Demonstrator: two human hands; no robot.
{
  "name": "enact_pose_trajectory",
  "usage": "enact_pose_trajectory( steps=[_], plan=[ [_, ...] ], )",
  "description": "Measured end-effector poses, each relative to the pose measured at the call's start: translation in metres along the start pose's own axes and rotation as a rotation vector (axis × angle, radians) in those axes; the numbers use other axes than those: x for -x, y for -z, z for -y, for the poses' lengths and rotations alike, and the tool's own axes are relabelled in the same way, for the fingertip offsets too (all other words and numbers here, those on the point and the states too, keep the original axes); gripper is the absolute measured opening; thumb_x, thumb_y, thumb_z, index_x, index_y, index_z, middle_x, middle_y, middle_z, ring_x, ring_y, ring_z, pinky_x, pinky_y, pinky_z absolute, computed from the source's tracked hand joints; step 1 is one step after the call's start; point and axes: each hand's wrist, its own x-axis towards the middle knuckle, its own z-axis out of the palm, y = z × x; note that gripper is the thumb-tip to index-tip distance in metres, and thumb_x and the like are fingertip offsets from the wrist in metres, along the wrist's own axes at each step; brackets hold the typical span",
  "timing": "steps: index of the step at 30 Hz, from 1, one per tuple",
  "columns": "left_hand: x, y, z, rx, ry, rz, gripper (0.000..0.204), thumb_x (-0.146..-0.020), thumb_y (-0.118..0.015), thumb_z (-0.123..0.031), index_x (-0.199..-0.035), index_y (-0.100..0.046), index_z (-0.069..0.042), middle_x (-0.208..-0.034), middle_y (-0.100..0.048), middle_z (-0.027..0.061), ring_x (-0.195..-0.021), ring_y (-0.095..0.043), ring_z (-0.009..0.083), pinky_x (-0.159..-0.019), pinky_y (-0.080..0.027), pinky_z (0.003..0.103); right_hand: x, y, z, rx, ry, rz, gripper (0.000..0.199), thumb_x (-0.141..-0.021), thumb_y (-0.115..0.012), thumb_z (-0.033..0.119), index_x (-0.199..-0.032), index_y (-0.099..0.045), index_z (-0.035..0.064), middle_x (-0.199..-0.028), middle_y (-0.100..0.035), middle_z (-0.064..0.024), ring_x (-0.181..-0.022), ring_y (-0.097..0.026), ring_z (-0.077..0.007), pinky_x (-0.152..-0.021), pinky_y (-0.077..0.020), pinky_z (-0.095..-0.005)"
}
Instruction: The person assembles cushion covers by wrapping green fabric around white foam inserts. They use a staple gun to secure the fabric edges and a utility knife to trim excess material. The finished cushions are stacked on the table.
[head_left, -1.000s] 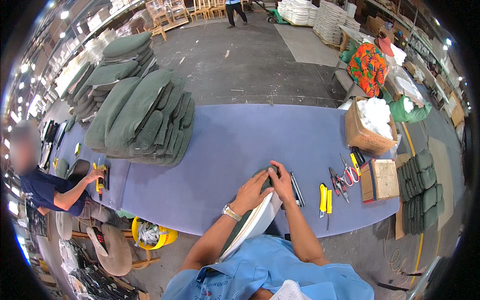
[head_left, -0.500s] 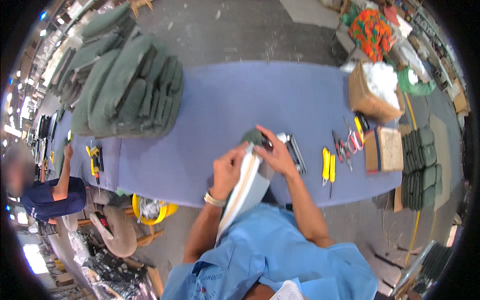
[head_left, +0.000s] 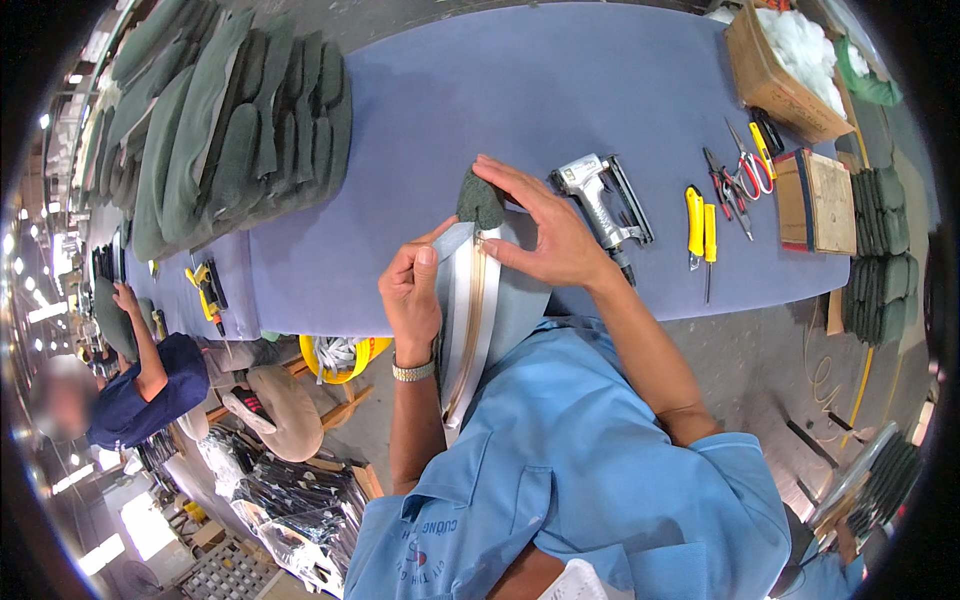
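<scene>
In front of my body lies a long pale grey fabric piece [head_left: 520, 270] with a white zipper [head_left: 470, 320] along it, capped at the far end by a dark green rounded padded end [head_left: 481, 200]. My left hand [head_left: 412, 285] is closed, pinching a light grey fabric flap [head_left: 455, 247] at the zipper's far end. Around the green end curve the fingers of my right hand [head_left: 548, 232], while its thumb presses by the zipper top. A silver staple gun [head_left: 600, 200] rests on the table right of my right hand.
The blue-grey table [head_left: 420, 120] carries a tall stack of green pads [head_left: 240, 130]. To the right are a yellow cutter [head_left: 695, 225], a yellow-handled screwdriver [head_left: 710, 235], pliers [head_left: 730, 190], scissors [head_left: 748, 180] and a cardboard box [head_left: 780, 85] of white stuffing. A co-worker [head_left: 160, 385] sits left.
The whole view has shifted, with the table higher in it. My left hand now draws the flap out leftward, and more of the green end shows under my right hand.
</scene>
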Motion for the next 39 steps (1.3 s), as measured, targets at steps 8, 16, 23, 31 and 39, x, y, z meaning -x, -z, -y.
enact_pose_trajectory(
  steps=[8, 16, 23, 31, 39],
  plan=[
    [-0.008, -0.042, 0.004, -0.148, -0.128, 0.073, 0.015, -0.103, -0.063, -0.008, -0.105, -0.071, 0.005, -0.127, -0.071, 0.0195, -0.107, -0.067, 0.0180, -0.094, -0.053, 0.031, 0.013, 0.001, -0.016, 0.118, -0.069, -0.233, 0.060, -0.083, -0.073, 0.006, -0.141, -0.054, 0.0080, -0.153, -0.049, -0.0183, -0.133, -0.056, -0.0321, -0.105, -0.0517, -0.0397],
    [-0.017, -0.073, 0.030, 0.047, -0.001, 0.061, 0.020, -0.105, -0.059, -0.012, -0.104, -0.071, 0.004, -0.120, -0.074, 0.0125, -0.090, -0.061, 0.0057, -0.077, -0.050, 0.022, 0.024, 0.011, -0.020, 0.398, -0.119, -0.351, 0.025, -0.083, -0.072, 0.006, -0.107, -0.067, 0.0058, -0.140, -0.061, -0.0175, -0.114, -0.068, -0.0343, -0.093, -0.0567, -0.0391],
    [-0.019, -0.079, 0.036, 0.077, 0.026, 0.081, 0.020, -0.106, -0.060, -0.012, -0.104, -0.070, 0.005, -0.122, -0.073, 0.0151, -0.090, -0.062, 0.0064, -0.077, -0.052, 0.023, 0.028, 0.018, -0.036, 0.377, -0.072, -0.383, 0.017, -0.089, -0.071, 0.003, -0.105, -0.068, 0.0030, -0.134, -0.066, -0.0164, -0.108, -0.072, -0.0264, -0.080, -0.0606, -0.0345],
    [-0.019, -0.077, 0.043, 0.063, -0.025, 0.112, 0.018, -0.105, -0.060, -0.010, -0.107, -0.068, 0.005, -0.126, -0.071, 0.0161, -0.100, -0.064, 0.0099, -0.086, -0.053, 0.025, 0.032, 0.013, -0.030, 0.055, -0.248, -0.471, 0.022, -0.089, -0.069, 0.001, -0.112, -0.067, 0.0030, -0.136, -0.064, -0.0164, -0.111, -0.069, -0.0248, -0.084, -0.0613, -0.0338],
    [-0.019, -0.080, 0.048, 0.041, 0.000, 0.085, 0.016, -0.102, -0.065, -0.013, -0.101, -0.071, 0.002, -0.119, -0.074, 0.0165, -0.106, -0.070, 0.0210, -0.093, -0.053, 0.034, 0.033, 0.016, -0.043, 0.248, -0.109, -0.413, 0.012, -0.090, -0.071, 0.003, -0.102, -0.070, 0.0015, -0.137, -0.064, -0.0153, -0.113, -0.069, -0.0249, -0.083, -0.0607, -0.0347]
  ],
)
